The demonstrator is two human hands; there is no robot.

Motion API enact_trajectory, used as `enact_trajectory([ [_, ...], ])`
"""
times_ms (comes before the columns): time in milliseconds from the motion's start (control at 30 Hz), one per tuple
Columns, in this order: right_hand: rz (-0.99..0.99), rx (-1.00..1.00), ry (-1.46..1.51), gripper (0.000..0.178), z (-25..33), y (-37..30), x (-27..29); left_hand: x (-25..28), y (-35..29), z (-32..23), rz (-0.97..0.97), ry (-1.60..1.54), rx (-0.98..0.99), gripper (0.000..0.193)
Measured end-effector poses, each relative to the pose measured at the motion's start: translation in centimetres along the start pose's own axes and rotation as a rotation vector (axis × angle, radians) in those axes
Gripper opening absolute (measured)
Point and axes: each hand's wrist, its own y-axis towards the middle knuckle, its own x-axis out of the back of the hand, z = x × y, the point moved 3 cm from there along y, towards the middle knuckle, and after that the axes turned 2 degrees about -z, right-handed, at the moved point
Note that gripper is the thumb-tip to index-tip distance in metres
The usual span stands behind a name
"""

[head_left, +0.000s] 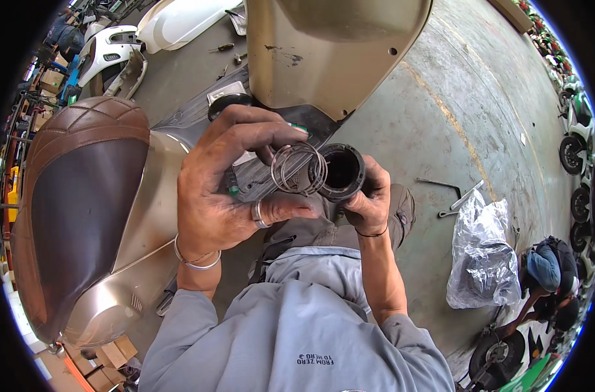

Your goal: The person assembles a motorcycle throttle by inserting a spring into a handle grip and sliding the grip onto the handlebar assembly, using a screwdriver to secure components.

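Note:
A thin wire coil spring (289, 171) with several loops sits between the curled fingers and thumb of my left hand (222, 173). The spring's right side overlaps the rim of a black, hollow cylindrical part (357, 175). My right hand (374, 201) grips that part from the right, its dark opening turned up toward me. Both hands are smudged with dark grease. Behind them lies the grey ribbed floorboard (271, 171) of a scooter. Small green-ended pieces show by my left fingers; I cannot tell what they belong to.
A brown scooter seat (79, 209) stands at left, a gold front panel (330, 52) ahead. On the floor at right are a hex key (441, 185), a wrench (464, 201) and a plastic-wrapped part (483, 261). Another person (549, 274) crouches by a wheel (497, 356).

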Motion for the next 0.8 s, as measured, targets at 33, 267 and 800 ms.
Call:
enact_trajectory([
  [33, 0.005, -0.023, 0.049, 0.062, -0.1, -0.1, 0.0, 0.3, -0.2, 0.1, -0.053, -0.067, 0.039, 0.059],
  [267, 0.019, -0.066, 0.223, 0.061, -0.8, 0.1, 0.0, 1.2, -1.0, 0.6, -0.163, -0.116, 0.061, 0.071],
  [800, 0.020, -0.097, 0.142, 0.061, -0.9, 0.0, -0.9, -0.6, -0.5, 0.7, -0.136, -0.100, 0.007, 0.062],
])
